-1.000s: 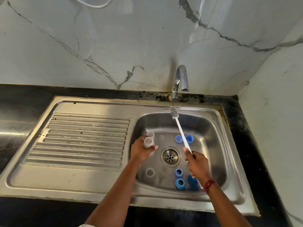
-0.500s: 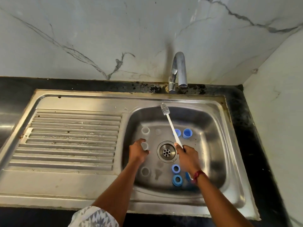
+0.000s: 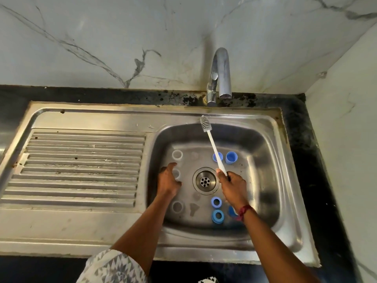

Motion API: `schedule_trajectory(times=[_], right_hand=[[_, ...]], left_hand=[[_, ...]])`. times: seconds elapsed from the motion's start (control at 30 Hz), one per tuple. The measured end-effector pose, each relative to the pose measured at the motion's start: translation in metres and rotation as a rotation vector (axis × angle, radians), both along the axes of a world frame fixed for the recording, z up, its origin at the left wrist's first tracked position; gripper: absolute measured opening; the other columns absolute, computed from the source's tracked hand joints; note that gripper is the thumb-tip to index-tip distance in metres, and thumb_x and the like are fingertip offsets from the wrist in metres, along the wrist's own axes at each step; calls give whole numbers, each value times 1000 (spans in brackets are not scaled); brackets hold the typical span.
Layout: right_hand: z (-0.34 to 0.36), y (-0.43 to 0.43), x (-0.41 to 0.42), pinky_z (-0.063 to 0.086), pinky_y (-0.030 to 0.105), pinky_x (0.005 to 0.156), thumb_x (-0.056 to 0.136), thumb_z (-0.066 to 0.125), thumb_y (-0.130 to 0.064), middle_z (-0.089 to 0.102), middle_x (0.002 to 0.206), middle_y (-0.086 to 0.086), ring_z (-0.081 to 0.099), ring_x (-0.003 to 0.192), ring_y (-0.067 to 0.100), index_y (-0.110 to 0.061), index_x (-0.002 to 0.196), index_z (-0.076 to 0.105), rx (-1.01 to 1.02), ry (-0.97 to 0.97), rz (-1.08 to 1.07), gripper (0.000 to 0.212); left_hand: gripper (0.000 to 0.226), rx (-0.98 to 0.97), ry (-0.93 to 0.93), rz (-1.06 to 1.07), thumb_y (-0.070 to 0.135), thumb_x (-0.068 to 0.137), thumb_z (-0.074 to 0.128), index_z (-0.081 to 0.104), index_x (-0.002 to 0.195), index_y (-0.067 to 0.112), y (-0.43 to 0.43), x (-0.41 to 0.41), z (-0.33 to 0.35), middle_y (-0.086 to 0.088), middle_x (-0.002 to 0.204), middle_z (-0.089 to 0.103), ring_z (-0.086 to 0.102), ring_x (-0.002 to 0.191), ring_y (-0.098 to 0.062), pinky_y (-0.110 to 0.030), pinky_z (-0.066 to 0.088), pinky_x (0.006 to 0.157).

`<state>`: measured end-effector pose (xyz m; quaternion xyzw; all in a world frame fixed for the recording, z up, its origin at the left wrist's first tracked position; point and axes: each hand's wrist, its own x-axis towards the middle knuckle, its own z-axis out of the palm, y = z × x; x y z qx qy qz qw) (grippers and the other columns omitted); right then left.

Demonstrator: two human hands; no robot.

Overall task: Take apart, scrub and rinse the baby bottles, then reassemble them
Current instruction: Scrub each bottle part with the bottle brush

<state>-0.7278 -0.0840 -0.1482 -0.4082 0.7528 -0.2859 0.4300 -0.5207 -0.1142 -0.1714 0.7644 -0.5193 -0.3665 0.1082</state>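
While your right hand (image 3: 232,186) grips the bottle brush (image 3: 213,146), your left hand (image 3: 168,180) curls its fingers round the middle clear bottle (image 3: 176,173), 9 o'clock of the drain (image 3: 205,180). Scrubbing step, likely. Next: lift bottle, feed brush head squarely into its mouth.

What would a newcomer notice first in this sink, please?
The right hand holds a white brush slanting up over the sink, its head near the tap. The left hand grips a clear bottle on its floor; blue caps and rings sit right of the drain.
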Motion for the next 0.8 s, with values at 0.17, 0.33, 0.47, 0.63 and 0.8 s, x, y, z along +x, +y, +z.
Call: schedule_trajectory(times=[0.17,0.33,0.47,0.63,0.8], right_hand=[[-1,-1,-12,43,32,56,90,57,-57,51,56,3,47,55,17,-9,69,56,23,-24,-34,52],[3,12,-12,45,35,57,88,57,-59,55,58,4,49,56,18,-6,74,60,23,-23,-24,55],[5,14,-28,43,33,54,90,62,-53,55,57,4,47,54,18,-4,72,58,25,-15,-61,52],[8,23,-45,42,29,50,92,62,-48,51,53,-1,46,51,16,-9,68,56,7,-4,-69,46],[9,22,-52,43,30,49,92,61,-49,52,59,6,47,54,19,1,77,59,-2,-17,-93,52]], left_hand=[[83,-62,-43,47,16,72,85,43,143,23,10,-8,15,-14,137,47,54,120,-33,-40,48,96],[77,-285,-257,72,27,65,90,51,130,17,39,-4,33,-13,125,48,51,108,-32,-39,50,81],[50,-454,-242,22,22,67,88,60,108,13,52,-21,36,-10,105,57,58,91,-28,-36,50,70],[27,-248,-98,-130,19,85,72,63,110,17,54,-28,31,1,105,66,65,90,-19,-29,49,72],[37,25,-69,-372,11,86,69,67,122,18,45,-38,11,-4,118,69,65,107,-20,-29,53,92]])
